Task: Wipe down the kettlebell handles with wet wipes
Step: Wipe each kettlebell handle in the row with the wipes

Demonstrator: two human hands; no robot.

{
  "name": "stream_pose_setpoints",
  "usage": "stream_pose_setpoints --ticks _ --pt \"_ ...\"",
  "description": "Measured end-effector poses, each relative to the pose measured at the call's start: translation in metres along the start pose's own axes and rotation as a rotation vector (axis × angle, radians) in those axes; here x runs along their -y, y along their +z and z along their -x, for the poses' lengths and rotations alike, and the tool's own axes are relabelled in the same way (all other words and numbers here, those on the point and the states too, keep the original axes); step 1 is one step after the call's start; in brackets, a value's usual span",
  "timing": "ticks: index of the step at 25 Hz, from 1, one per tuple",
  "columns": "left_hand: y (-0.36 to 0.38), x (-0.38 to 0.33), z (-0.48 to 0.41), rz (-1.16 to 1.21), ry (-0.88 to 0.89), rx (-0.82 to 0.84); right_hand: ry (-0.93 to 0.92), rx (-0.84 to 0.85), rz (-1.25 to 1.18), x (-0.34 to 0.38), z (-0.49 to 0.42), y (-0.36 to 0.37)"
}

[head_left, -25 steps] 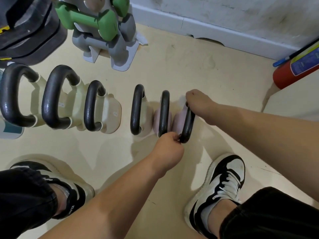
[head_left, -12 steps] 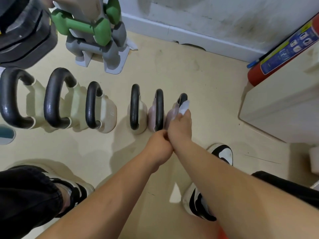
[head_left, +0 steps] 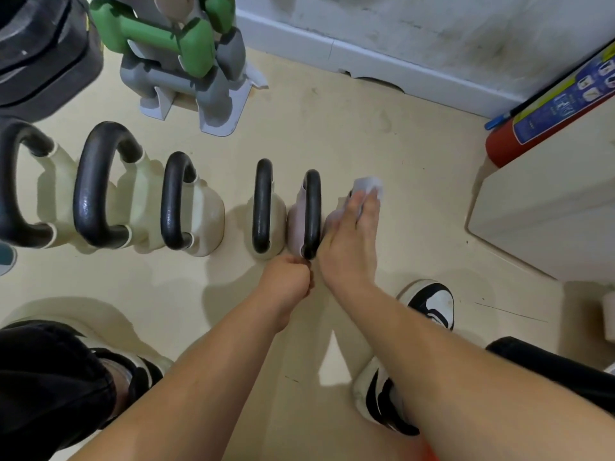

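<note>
Several kettlebells with black handles stand in a row on the beige floor. The rightmost pink kettlebell (head_left: 334, 216) is mostly hidden under my right hand (head_left: 349, 242), which lies along its handle and presses a white wet wipe (head_left: 367, 188) at the far end. My left hand (head_left: 288, 284) is closed in a fist just in front of the row, near the base of the neighbouring pink kettlebell's handle (head_left: 311, 212); what it grips is hidden. A cream kettlebell (head_left: 264, 207) stands left of these.
Three larger cream kettlebells (head_left: 96, 191) stand to the left. A grey rack with green dumbbells (head_left: 186, 61) is behind them. A red fire extinguisher (head_left: 545, 104) leans over a cream cabinet (head_left: 545, 207) on the right. My shoes (head_left: 429, 301) flank my arms.
My right hand slid along the rightmost handle toward its far end, taking the wipe with it. My left hand stayed at the near end. The view shifted slightly.
</note>
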State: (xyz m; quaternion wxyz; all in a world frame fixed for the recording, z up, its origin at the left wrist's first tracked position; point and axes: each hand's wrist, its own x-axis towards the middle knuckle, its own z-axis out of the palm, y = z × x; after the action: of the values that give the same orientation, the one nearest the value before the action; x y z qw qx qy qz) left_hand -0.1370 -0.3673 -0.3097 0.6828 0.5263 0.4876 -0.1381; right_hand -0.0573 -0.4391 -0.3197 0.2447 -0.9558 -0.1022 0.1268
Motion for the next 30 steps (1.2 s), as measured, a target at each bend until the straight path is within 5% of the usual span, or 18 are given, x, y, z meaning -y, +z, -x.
stream_pose_setpoints --ticks 6,12,18,22,25,30 --pt "0.008 0.008 -0.007 -0.073 -0.042 0.040 -0.091 0.272 0.156 -0.002 -0.090 -0.031" --pt "0.013 0.006 0.007 -0.099 -0.020 0.102 -0.382 0.010 0.488 -0.024 -0.014 -0.003" --pt "0.000 0.011 0.010 -0.093 -0.034 0.068 -0.530 0.136 0.678 -0.057 0.043 -0.002" --pt "0.000 0.007 0.003 -0.039 -0.043 0.055 -0.557 0.119 0.736 -0.040 0.000 -0.013" --pt "0.005 0.007 -0.002 -0.042 -0.039 0.060 -0.361 0.117 0.498 -0.018 -0.052 -0.018" --pt "0.009 0.008 0.000 -0.110 -0.025 0.098 0.162 0.265 -0.363 -0.002 -0.089 -0.037"
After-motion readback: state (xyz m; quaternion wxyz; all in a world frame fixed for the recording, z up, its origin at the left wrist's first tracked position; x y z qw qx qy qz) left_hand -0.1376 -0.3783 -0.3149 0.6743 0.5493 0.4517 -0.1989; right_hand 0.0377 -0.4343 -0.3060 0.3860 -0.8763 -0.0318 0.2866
